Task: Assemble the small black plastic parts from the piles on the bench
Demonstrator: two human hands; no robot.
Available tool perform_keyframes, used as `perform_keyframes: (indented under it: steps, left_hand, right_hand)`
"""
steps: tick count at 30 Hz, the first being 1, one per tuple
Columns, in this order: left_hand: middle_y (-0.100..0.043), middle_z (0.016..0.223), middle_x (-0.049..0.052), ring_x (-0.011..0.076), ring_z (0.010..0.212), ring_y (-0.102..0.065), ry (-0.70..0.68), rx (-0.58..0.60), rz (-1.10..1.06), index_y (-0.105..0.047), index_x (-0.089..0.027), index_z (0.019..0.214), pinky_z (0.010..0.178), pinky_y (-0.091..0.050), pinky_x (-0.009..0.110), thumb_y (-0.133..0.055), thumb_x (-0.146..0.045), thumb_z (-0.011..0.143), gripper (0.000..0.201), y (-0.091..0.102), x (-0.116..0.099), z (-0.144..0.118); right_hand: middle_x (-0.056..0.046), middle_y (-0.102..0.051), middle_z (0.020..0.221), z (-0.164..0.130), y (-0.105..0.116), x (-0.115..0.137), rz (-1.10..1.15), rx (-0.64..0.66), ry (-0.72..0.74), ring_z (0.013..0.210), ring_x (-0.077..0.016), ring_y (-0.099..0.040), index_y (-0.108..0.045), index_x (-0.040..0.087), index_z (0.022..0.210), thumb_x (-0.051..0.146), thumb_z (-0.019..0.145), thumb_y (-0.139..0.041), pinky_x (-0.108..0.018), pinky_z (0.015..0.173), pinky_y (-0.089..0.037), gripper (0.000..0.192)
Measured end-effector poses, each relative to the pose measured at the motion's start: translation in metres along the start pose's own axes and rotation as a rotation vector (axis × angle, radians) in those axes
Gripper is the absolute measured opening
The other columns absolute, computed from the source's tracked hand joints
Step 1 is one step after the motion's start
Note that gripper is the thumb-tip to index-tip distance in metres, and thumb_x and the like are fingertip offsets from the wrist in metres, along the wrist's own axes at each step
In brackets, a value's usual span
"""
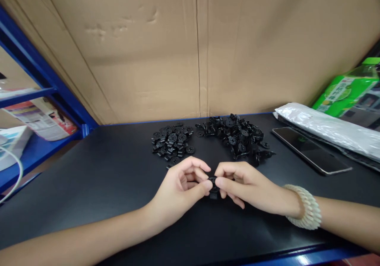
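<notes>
Both hands meet at centre of the matte black tabletop [89, 171]: left hand [181, 185] & right hand [243, 185] pinch one small black plastic disc part [213, 183] between thumbs & fingertips, just above the surface. Behind them, two piles of similar black plastic pieces, the left pile [172, 141] flatter, the right pile [234, 135] more tangled. A dark smartphone [310, 150] lies to the right, beside a silvery plastic bag [326, 127]. Cream beaded bracelet [307, 206] on right wrist.
</notes>
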State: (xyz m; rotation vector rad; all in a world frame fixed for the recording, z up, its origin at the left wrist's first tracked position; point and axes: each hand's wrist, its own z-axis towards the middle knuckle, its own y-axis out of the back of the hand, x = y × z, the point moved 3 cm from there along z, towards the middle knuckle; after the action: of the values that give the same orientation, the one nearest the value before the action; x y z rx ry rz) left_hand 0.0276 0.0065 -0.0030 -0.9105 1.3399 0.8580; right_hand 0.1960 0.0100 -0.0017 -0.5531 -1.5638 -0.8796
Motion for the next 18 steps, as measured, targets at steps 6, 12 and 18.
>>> perform_keyframes:
  steps: [6,12,18]
  left_hand:
    - [-0.063,0.062,-0.004,0.009,0.06,-0.059,0.034,-0.025,-0.05,-0.059,-0.014,0.088,0.063,-0.048,0.021,-0.074,-0.016,0.074,0.021,-0.0024,-0.0012,-0.0009]
    - [-0.064,0.061,-0.004,0.0096,0.06,-0.06,0.044,-0.031,-0.076,-0.06,-0.013,0.085,0.063,-0.048,0.022,-0.076,-0.016,0.072,0.021,-0.0023,-0.0038,-0.0008]
    - [-0.065,0.061,-0.003,0.0097,0.059,-0.06,0.037,-0.046,-0.059,-0.063,-0.014,0.083,0.062,-0.049,0.021,-0.077,-0.018,0.071,0.02,-0.0028,-0.0047,-0.0031]
  right_hand:
    - [0.001,-0.057,0.067,-0.003,-0.0003,0.0019,-0.183,-0.057,0.064,0.051,-0.0062,-0.045,-0.058,0.015,0.078,0.034,0.097,-0.046,-0.016,0.045,-0.033,0.029]
    - [0.004,-0.052,0.062,-0.0045,-0.0021,0.004,-0.257,-0.087,0.12,0.053,-0.0074,-0.044,-0.053,0.017,0.072,0.032,0.097,-0.046,-0.018,0.048,-0.033,0.029]
    - [0.002,-0.053,0.065,-0.0034,-0.0029,0.0004,-0.107,-0.04,0.076,0.054,-0.0081,-0.043,-0.054,0.017,0.076,0.04,0.095,-0.05,-0.018,0.047,-0.033,0.03]
